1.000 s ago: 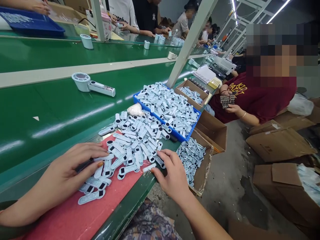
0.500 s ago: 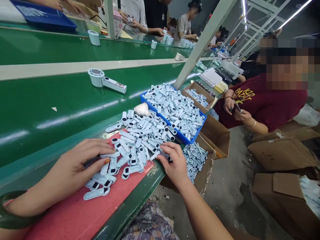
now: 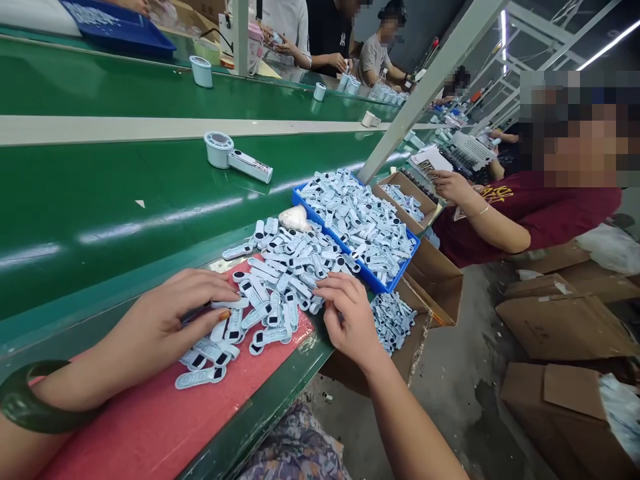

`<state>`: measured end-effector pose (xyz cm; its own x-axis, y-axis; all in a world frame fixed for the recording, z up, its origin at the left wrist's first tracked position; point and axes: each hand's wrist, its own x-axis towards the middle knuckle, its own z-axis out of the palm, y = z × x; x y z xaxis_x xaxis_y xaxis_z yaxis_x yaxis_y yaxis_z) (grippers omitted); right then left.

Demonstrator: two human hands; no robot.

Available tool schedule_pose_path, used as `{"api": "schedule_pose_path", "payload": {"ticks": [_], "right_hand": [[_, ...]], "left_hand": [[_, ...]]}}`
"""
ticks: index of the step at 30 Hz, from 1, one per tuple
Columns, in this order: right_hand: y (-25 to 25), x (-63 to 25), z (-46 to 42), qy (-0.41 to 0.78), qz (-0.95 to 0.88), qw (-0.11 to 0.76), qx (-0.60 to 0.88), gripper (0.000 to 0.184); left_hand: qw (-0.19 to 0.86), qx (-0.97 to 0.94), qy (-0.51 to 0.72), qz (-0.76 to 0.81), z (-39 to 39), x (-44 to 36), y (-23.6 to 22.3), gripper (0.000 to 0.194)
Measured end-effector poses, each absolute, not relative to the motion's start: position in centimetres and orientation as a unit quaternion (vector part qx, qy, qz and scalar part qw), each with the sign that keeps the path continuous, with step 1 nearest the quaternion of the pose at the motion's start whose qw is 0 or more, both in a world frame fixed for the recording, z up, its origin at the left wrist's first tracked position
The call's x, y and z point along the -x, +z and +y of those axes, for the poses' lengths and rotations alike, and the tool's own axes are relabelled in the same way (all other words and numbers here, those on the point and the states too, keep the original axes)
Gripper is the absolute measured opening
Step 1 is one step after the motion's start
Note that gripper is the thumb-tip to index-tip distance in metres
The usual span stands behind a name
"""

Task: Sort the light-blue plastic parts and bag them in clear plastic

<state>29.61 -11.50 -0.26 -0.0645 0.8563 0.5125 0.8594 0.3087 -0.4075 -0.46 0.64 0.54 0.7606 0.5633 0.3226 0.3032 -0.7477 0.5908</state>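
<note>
Pale-blue pieces point(image 3: 285, 267) heaped on a red mat point(image 3: 150, 427)
The left hand point(image 3: 170, 313) pinches one piece point(image 3: 237, 303), partly covered by fingers; the right hand's point(image 3: 353, 317) grip at the heap cannot be told. Bare mat borders the table edge point(image 3: 265, 400).

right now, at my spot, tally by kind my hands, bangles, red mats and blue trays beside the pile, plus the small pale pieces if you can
Left hand and right hand: 2
Green bangle: 1
Red mat: 1
Blue tray: 1
Pale pieces: overlapping, too many to count
Total counted: 5
</note>
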Motion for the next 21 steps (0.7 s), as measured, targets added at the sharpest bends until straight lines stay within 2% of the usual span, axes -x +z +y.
{"api": "schedule_pose_path", "payload": {"ticks": [4,11,16,21], "right_hand": [[0.1,-28.7,-11.7,-0.018,-0.702,0.375,0.605,0.024],[-0.6,-27.1,-10.7,-0.014,-0.683,0.319,0.657,0.022],[-1.0,-26.8,-9.9,0.0,-0.658,0.375,0.653,0.009],[0.5,-26.4,-9.8,-0.006,-0.617,0.464,0.636,0.01]], "left_hand": [[0.255,-0.903,0.258,0.229,0.7,0.5,0.6,0.02],[0.251,-0.904,0.255,0.234,0.7,0.6,0.2,0.021],[0.242,-0.904,0.257,0.243,0.9,0.3,0.3,0.02],[0.213,-0.906,0.262,0.254,1.3,0.9,-0.5,0.023]]}}
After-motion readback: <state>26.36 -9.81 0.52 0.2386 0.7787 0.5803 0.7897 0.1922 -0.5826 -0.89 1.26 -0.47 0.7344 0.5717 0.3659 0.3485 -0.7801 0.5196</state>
